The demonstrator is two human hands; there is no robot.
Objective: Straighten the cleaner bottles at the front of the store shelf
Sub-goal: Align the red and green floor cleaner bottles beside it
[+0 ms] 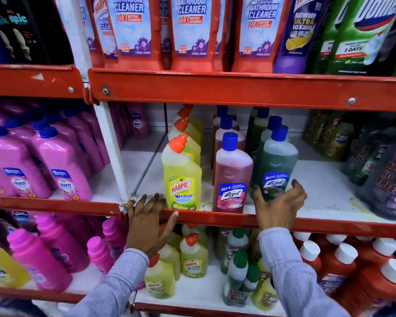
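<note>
On the middle shelf [215, 219] three rows of cleaner bottles reach the front. A yellow Harpic bottle [182, 177] with an orange cap stands upright at the lip. Beside it is a pink Lizol bottle [232, 177] with a blue cap, then a green Lizol bottle [276, 165] set slightly further back. My left hand [146, 225] rests open on the red shelf edge, just left of the Harpic bottle. With spread fingers, my right hand [279, 207] hovers at the base of the green Lizol bottle, holding nothing.
Pink Shakti bottles [60, 165] fill the bay to the left of a white upright post [110, 147]. Dark bundled packs [384, 177] stand at the right. Red bathroom cleaner bottles [192, 30] line the shelf above; small Harpic and red bottles [343, 266] sit below.
</note>
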